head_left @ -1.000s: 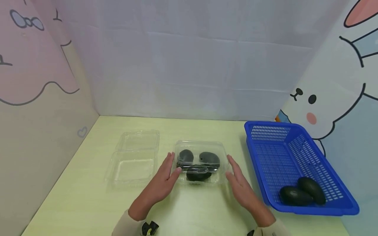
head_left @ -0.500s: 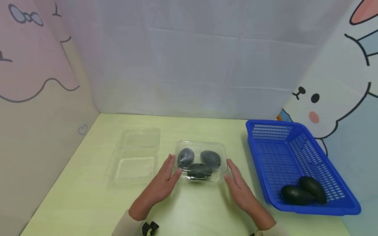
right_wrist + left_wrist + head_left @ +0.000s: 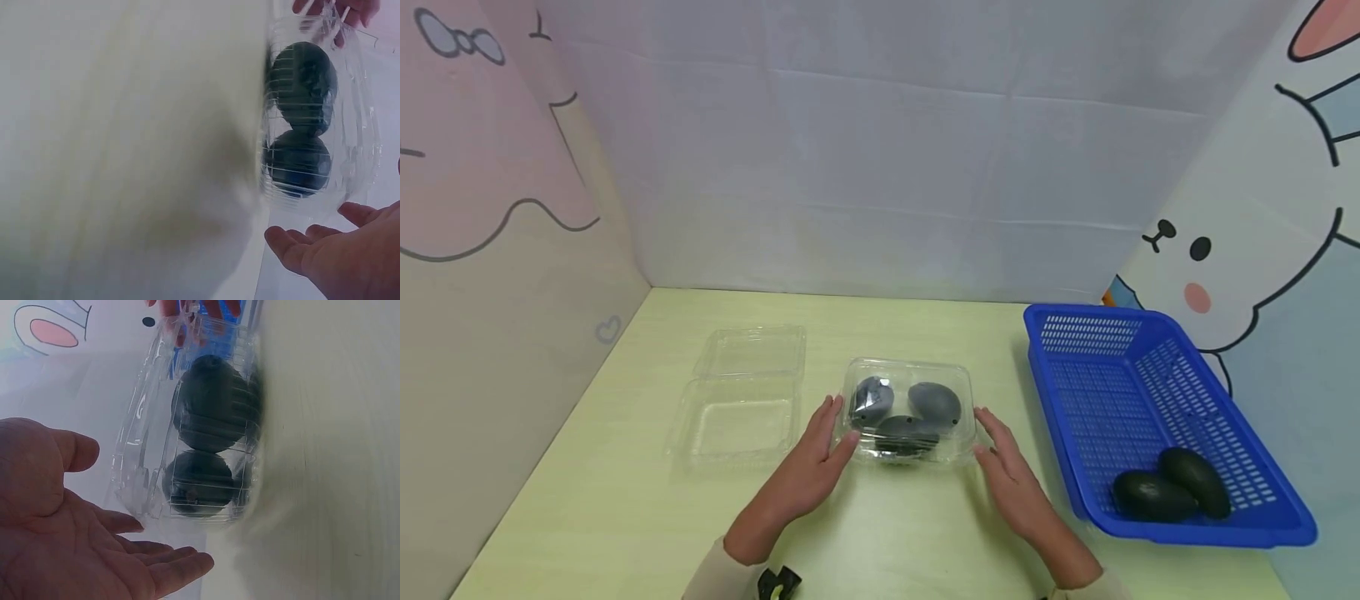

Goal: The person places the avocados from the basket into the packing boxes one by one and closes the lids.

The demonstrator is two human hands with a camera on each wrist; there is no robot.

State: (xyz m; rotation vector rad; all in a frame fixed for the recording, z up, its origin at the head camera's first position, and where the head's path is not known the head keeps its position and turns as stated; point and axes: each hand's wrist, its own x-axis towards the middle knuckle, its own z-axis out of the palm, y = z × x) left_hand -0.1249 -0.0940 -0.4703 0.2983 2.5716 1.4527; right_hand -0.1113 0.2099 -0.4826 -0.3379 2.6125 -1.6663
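Note:
A clear plastic clamshell box point(image 3: 957, 446) stands on the table with its lid down over dark avocados point(image 3: 935, 404), of which three show through the top. At its left side my left hand point(image 3: 808, 467) is held with straight fingers, the fingertips touching or very near the wall. My right hand point(image 3: 1015, 479) lies along the opposite side, fingers likewise extended, close to the plastic. Both wrist views show the box point(image 3: 140, 425) upright between the two hands, neither curled round it. Whether the lid's front edge is fully clipped, I cannot tell.
A second clear clamshell box point(image 3: 741, 417) lies opened flat at the left. On the right stands a blue plastic basket point(image 3: 1075, 417) holding two more avocados point(image 3: 1153, 496). Printed side walls and a pale back sheet point(image 3: 880, 167) bound the table point(image 3: 625, 500).
The lid's front edge, slightly raised a second ago, has dropped down over the front avocado. Both hands have stayed almost in place beside the box.

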